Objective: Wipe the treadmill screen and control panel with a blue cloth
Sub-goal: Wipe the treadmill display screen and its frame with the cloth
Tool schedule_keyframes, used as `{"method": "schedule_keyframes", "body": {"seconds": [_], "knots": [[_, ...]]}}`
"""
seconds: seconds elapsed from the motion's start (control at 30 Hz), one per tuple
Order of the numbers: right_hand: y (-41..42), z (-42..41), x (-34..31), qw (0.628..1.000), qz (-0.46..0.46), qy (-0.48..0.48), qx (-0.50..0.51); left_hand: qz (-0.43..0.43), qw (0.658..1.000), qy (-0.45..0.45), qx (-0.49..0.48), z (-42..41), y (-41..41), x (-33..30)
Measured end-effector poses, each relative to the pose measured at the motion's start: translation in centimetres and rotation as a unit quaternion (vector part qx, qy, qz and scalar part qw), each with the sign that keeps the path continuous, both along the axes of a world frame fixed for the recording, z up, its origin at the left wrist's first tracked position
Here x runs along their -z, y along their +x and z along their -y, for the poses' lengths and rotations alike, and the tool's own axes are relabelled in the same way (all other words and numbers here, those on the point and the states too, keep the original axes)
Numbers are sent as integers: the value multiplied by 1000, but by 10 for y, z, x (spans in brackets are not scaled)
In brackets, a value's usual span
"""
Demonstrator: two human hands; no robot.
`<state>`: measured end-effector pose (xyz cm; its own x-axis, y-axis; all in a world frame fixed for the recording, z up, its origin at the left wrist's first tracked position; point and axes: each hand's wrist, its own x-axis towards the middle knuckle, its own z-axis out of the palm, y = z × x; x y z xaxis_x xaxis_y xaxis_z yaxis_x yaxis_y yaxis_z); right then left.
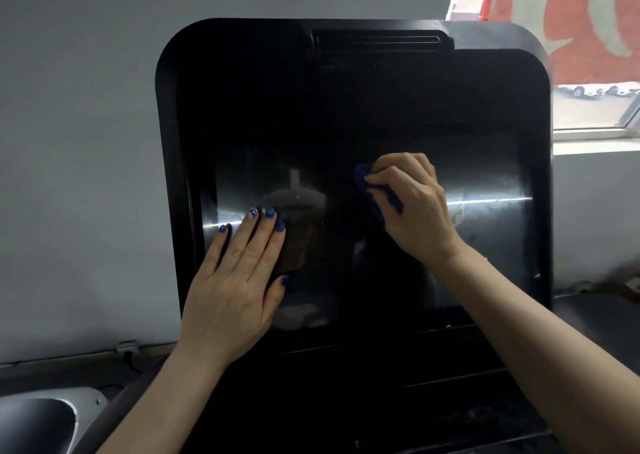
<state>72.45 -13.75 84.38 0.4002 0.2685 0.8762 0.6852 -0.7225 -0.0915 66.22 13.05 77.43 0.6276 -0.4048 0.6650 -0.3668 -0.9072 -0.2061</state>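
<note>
From the head camera, one dark glossy treadmill screen [346, 232] in a black rounded console [242, 73] stands before a grey wall [76, 142], with one bright window [595, 107] at upper right. Two hands show: the left hand [235, 280] lies flat on the screen's left side, fingers straight; the right hand [415, 204] grips one bunched blue cloth [377, 197], pressing it against the glass near the middle

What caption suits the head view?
Right hand wipes the treadmill screen with a blue cloth; left hand rests flat.
</note>
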Motion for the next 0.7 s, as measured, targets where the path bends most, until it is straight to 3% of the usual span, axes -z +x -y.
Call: {"method": "schedule_keyframes", "body": {"seconds": [0.13,0.3,0.43,0.7], "knots": [[-4,23,1,999,-5,-34,-18,0,1000,5,-1,-1,1,2],[2,25,-2,1000,-3,7,11,5,1000,1,-1,0,1,2],[-3,43,1,999,-7,-39,-8,9,1000,3,1,0,0,3],[3,52,2,999,3,20,28,9,1000,2,2,0,1,4]]}}
